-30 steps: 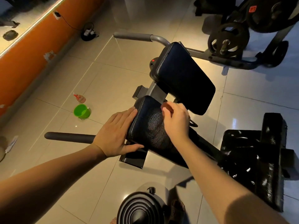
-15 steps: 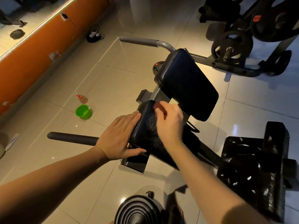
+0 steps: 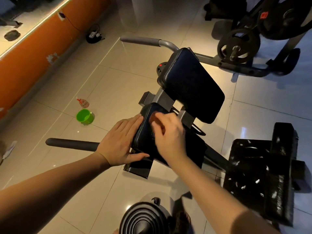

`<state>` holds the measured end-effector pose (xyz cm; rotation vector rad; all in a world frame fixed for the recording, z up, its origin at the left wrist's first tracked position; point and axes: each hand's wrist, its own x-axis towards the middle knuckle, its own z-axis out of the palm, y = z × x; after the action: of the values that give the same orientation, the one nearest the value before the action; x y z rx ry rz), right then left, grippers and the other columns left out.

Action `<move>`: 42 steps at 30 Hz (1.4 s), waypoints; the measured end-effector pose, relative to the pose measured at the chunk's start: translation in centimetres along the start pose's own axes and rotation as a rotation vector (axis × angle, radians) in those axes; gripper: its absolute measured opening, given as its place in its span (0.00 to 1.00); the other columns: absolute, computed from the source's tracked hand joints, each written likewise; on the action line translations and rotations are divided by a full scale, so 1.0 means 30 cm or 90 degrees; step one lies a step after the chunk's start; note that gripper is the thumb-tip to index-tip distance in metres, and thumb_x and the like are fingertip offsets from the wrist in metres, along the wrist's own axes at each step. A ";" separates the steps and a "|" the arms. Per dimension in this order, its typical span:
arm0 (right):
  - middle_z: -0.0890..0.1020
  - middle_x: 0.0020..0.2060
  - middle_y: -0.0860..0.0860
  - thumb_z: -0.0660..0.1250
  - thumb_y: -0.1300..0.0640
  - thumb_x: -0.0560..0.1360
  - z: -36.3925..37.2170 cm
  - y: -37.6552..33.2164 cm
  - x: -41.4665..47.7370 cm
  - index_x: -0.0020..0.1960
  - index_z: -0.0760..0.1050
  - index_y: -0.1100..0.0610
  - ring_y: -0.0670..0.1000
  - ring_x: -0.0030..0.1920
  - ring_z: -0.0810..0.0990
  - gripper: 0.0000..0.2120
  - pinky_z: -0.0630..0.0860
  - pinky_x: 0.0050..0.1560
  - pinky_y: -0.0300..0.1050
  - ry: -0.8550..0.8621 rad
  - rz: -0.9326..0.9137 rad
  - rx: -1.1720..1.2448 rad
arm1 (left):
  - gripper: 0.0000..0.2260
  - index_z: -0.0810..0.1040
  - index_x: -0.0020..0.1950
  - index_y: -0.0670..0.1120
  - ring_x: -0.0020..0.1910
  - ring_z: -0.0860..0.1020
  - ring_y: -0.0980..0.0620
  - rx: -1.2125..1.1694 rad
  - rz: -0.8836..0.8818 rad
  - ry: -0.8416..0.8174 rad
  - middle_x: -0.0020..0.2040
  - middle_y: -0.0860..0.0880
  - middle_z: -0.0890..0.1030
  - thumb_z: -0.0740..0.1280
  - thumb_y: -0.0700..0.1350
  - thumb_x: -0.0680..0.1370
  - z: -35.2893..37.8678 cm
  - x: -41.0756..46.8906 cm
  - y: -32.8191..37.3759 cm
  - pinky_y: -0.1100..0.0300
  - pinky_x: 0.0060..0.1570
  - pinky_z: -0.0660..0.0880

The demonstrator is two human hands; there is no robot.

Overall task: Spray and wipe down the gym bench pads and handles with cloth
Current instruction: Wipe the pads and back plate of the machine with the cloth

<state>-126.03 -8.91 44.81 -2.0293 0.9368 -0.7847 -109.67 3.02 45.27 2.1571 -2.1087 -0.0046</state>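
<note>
green cup (image 3: 85,116) beside spray bottle (image 3: 83,103), on floor (image 3: 118,81)

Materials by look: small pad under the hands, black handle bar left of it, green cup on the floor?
Small pad: probably black vinyl or faux leather; slight sheen, stitched seam along its edge.
Handle bar: matte black, likely a foam or rubber sleeve; no glint on it.
Green cup: glossy, most likely plastic; bright, uniform colour.

Your left hand (image 3: 119,142) lies flat, fingers straight and together, thumb spread. Your right hand (image 3: 168,134) is blurred, fingers bent downward; both forearms reach forward.
</note>
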 end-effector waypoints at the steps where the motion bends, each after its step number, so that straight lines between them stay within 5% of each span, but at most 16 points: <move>1: 0.77 0.51 0.50 0.65 0.54 0.81 -0.016 0.002 -0.081 0.64 0.79 0.56 0.50 0.53 0.75 0.14 0.77 0.50 0.45 -0.031 -0.051 0.007 | 0.51 0.58 0.82 0.38 0.74 0.69 0.42 0.003 0.000 -0.002 0.79 0.39 0.65 0.62 0.75 0.74 0.001 0.001 -0.001 0.49 0.75 0.62; 4: 0.78 0.50 0.52 0.65 0.54 0.81 -0.075 0.167 -0.226 0.64 0.79 0.58 0.54 0.50 0.77 0.15 0.79 0.47 0.48 -0.094 -0.106 -0.027 | 0.51 0.58 0.82 0.38 0.74 0.69 0.41 0.005 0.001 -0.003 0.79 0.39 0.65 0.63 0.75 0.73 0.003 0.001 -0.001 0.49 0.75 0.63; 8: 0.76 0.52 0.49 0.66 0.55 0.81 -0.114 0.329 -0.162 0.67 0.79 0.57 0.55 0.55 0.78 0.15 0.67 0.47 0.22 -0.022 0.201 -0.063 | 0.51 0.58 0.81 0.37 0.74 0.69 0.41 0.007 0.006 0.005 0.79 0.38 0.65 0.65 0.74 0.73 0.004 -0.002 0.000 0.48 0.75 0.64; 10: 0.76 0.53 0.49 0.67 0.56 0.81 -0.077 0.272 -0.112 0.66 0.79 0.58 0.53 0.55 0.77 0.15 0.64 0.46 0.20 0.017 0.254 -0.051 | 0.51 0.59 0.81 0.37 0.74 0.69 0.41 0.002 0.006 0.006 0.79 0.38 0.66 0.66 0.73 0.73 0.001 0.000 -0.001 0.47 0.74 0.65; 14: 0.77 0.54 0.48 0.67 0.53 0.81 0.006 0.009 -0.059 0.66 0.79 0.54 0.49 0.54 0.77 0.15 0.77 0.51 0.37 0.030 0.137 0.054 | 0.51 0.57 0.82 0.39 0.75 0.69 0.41 -0.009 -0.009 -0.013 0.79 0.39 0.65 0.62 0.75 0.73 -0.003 0.001 0.004 0.48 0.75 0.64; 18: 0.77 0.54 0.49 0.65 0.52 0.82 0.001 0.040 -0.155 0.66 0.79 0.55 0.47 0.54 0.75 0.15 0.78 0.51 0.39 -0.019 -0.044 0.000 | 0.51 0.56 0.82 0.41 0.75 0.68 0.42 -0.019 -0.018 -0.018 0.80 0.40 0.64 0.61 0.76 0.73 -0.001 -0.001 -0.001 0.49 0.75 0.63; 21: 0.75 0.55 0.47 0.63 0.50 0.82 -0.067 0.280 -0.280 0.68 0.77 0.52 0.50 0.57 0.76 0.16 0.80 0.55 0.48 0.000 0.169 -0.017 | 0.52 0.57 0.82 0.40 0.75 0.68 0.40 -0.010 -0.014 -0.017 0.79 0.39 0.65 0.63 0.75 0.72 0.000 0.002 -0.001 0.45 0.75 0.65; 24: 0.77 0.61 0.55 0.65 0.56 0.82 -0.126 0.413 -0.337 0.70 0.77 0.56 0.59 0.62 0.77 0.17 0.71 0.59 0.44 0.031 0.447 -0.051 | 0.52 0.57 0.82 0.39 0.74 0.69 0.39 -0.010 -0.011 -0.013 0.79 0.38 0.65 0.65 0.74 0.72 0.005 0.001 -0.002 0.44 0.74 0.65; 26: 0.77 0.61 0.58 0.66 0.58 0.82 -0.115 0.370 -0.301 0.69 0.77 0.57 0.60 0.63 0.77 0.16 0.70 0.58 0.46 0.068 0.529 -0.041 | 0.52 0.57 0.82 0.39 0.74 0.69 0.39 -0.002 -0.013 -0.018 0.79 0.38 0.65 0.64 0.75 0.72 0.006 0.000 -0.001 0.44 0.74 0.65; 32: 0.75 0.58 0.48 0.66 0.52 0.82 0.012 -0.063 -0.096 0.68 0.78 0.53 0.47 0.56 0.76 0.16 0.73 0.51 0.32 0.009 0.205 0.108 | 0.51 0.57 0.82 0.40 0.74 0.69 0.40 -0.002 -0.029 -0.033 0.78 0.38 0.66 0.61 0.76 0.72 -0.004 0.003 0.007 0.48 0.75 0.62; 36: 0.76 0.56 0.49 0.62 0.50 0.82 0.000 0.021 -0.153 0.67 0.77 0.54 0.49 0.56 0.75 0.16 0.78 0.52 0.42 0.000 0.040 0.002 | 0.51 0.58 0.82 0.39 0.73 0.69 0.39 0.000 -0.016 -0.023 0.78 0.38 0.66 0.63 0.75 0.72 -0.006 0.003 0.005 0.46 0.74 0.64; 42: 0.77 0.57 0.53 0.63 0.53 0.83 -0.135 0.446 -0.314 0.69 0.77 0.55 0.56 0.58 0.78 0.16 0.78 0.58 0.49 0.014 0.439 -0.117 | 0.52 0.59 0.81 0.37 0.72 0.70 0.38 0.020 -0.006 -0.020 0.77 0.36 0.67 0.64 0.75 0.72 -0.003 0.004 0.005 0.44 0.73 0.66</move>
<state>-138.93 -8.76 33.94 -1.6603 1.6392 -0.3465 -109.82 2.91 45.38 2.1985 -2.1301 -0.0077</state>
